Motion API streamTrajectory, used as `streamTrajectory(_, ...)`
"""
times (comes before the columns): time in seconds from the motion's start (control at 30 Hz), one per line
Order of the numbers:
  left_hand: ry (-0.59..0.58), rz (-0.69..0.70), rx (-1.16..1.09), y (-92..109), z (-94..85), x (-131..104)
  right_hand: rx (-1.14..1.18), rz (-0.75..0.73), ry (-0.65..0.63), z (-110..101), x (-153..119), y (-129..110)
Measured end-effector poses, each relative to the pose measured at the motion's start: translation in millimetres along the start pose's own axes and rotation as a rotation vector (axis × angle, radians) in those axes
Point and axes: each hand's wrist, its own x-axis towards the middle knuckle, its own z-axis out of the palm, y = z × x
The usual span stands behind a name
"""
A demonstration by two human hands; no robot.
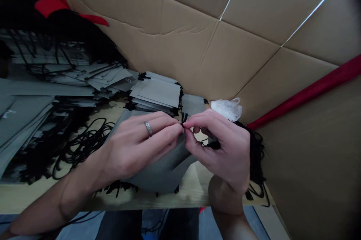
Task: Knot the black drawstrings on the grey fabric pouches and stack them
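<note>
My left hand (143, 144), with a ring on one finger, lies over a grey flat piece (160, 174). Its fingers are pressed together at the piece's upper corner, and the thumb is hidden below. My right hand (222, 144) pinches a short bit of black cord (183, 124) between thumb and forefinger, right against the left fingertips. How the cord passes through the grey piece is covered by the fingers. Behind both hands sits a stack of similar grey pieces (158, 91) with black cord ends along the sides.
Loose black cords (84, 142) lie left of my hands. Further left are more grey pieces (22, 120) and a dark pile with a red strip (53, 5). A clear plastic bag (227, 108) and black cords (256, 157) are at right. Cardboard walls (169, 18) enclose the wooden table (194, 191).
</note>
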Motion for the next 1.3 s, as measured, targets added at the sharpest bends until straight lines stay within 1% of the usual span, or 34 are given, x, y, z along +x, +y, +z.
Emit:
streamTrajectory(0.1,-0.042,0.007,-0.018,-2,-0.9,-2,0.012,-0.009,-0.043,-2,1,2)
streamTrajectory(0.17,-0.048,0.039,-0.055,-5,-0.7,-2,0.036,-0.023,-0.059,-2,2,4)
streamTrajectory(0.27,-0.009,0.086,-0.127,-10,1.2,-1,0.081,-0.04,-0.062,-1,2,7)
streamTrajectory(0.37,0.04,0.093,-0.23,-13,2.5,2,0.155,0.006,-0.05,1,3,8)
streamTrajectory(0.43,0.057,0.063,-0.284,-12,2.9,4,0.234,0.077,-0.051,2,3,8)
streamTrajectory(0.57,0.09,-0.066,-0.401,-13,5.7,7,0.41,0.223,-0.057,4,5,8)
streamTrajectory(0.67,0.12,-0.133,-0.481,-17,8.1,7,0.432,0.265,-0.022,6,5,7)
streamTrajectory(0.73,0.116,-0.123,-0.388,-18,7.2,6,0.335,0.261,0.029,8,5,5)
streamTrajectory(0.83,0.074,0.007,-0.149,-16,2.4,2,0.163,0.217,0.089,10,4,0)
streamTrajectory(0.9,0.067,0.07,-0.053,-11,-0.7,0,0.102,0.171,0.094,10,3,-2)
streamTrajectory(0.97,0.064,0.07,-0.001,-6,-2.2,-1,0.057,0.116,0.077,9,2,-3)
streamTrajectory(1.03,0.049,0.064,0.022,-3,-1.9,-1,0.014,0.058,0.041,7,1,-3)
streamTrajectory(1.13,0.019,0.094,-0.007,-6,0.7,-1,-0.007,0.006,-0.013,5,1,-2)
streamTrajectory(1.23,0.036,0.111,-0.099,-13,2.8,0,0.027,0.018,-0.01,5,2,-1)
streamTrajectory(1.3,0.069,0.09,-0.156,-16,3.5,1,0.077,0.039,0.007,6,2,0)
